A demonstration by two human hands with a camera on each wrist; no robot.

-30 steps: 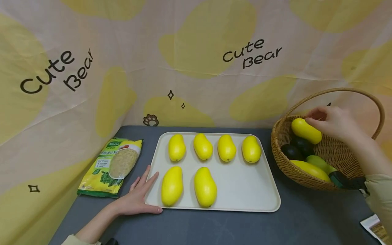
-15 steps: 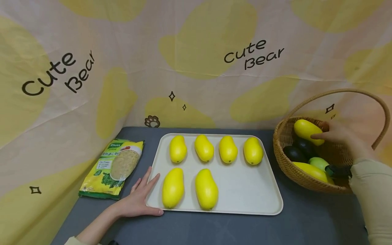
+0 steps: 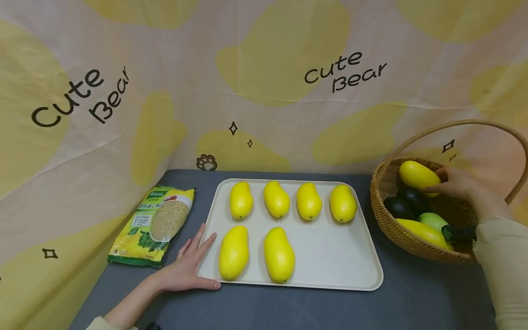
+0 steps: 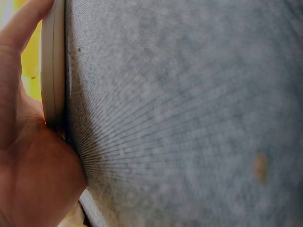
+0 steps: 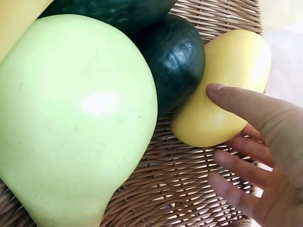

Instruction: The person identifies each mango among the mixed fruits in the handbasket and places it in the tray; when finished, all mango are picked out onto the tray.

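My right hand (image 3: 458, 184) reaches into the wicker basket (image 3: 383, 208) and holds a yellow mango (image 3: 416, 175) by its right end. In the right wrist view the thumb (image 5: 236, 100) presses the near side of that mango, with an index finger behind it and the other fingers spread below. Dark green glossy fruits (image 5: 177, 59) and a pale green, bulbous fruit (image 5: 80, 99) lie beside it. My left hand (image 3: 185, 270) rests spread at the front left corner of the cream tray (image 3: 330, 256), thumb along the front edge. Several mangoes (image 3: 278, 255) lie on the tray in two rows.
A yellow Knorr packet (image 3: 154, 224) lies left of the tray on the grey table (image 3: 288, 309). The basket's tall handle (image 3: 466, 122) arches above the right hand. Another long yellow fruit (image 3: 425, 233) lies at the basket's front. A patterned cloth (image 3: 264, 91) hangs behind.
My right hand has moved down and to the right along the mango, its thumb now on the right end. The sleeve now covers the packet at the lower right. The left hand stays put.
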